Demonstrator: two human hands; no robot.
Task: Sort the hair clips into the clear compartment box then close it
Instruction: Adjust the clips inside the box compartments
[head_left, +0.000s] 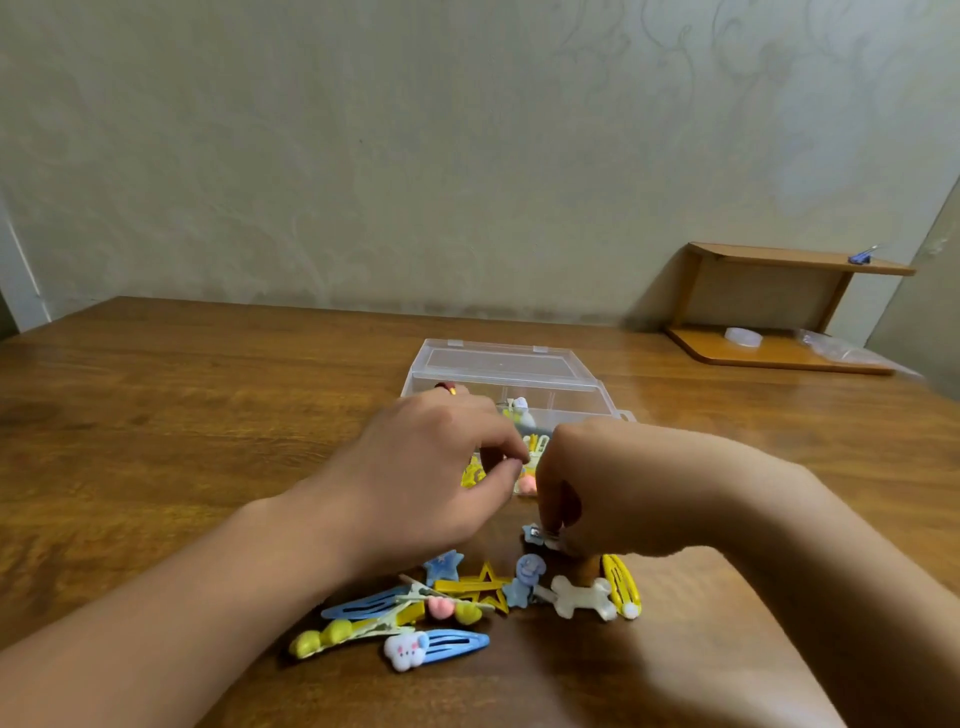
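Box: the clear box (511, 382) sits on the brown surface (156, 415), just past both hands, lid open and leaning back so clips can drop in. Some clips already lie inside.
Pile: loose hair clips (467, 603) lie in a heap near the person, between the arms, easy to reach.
Right hand (608, 493): fingers curled down, pinching a small blue star clip (535, 535) at the far edge of the pile, likely to lift it.
Left hand (431, 467): hovers over the box's near part, fingertips pinched together; I cannot tell if it holds a clip.
Shelf: a small wooden shelf (779, 312) stands far right, not needed.
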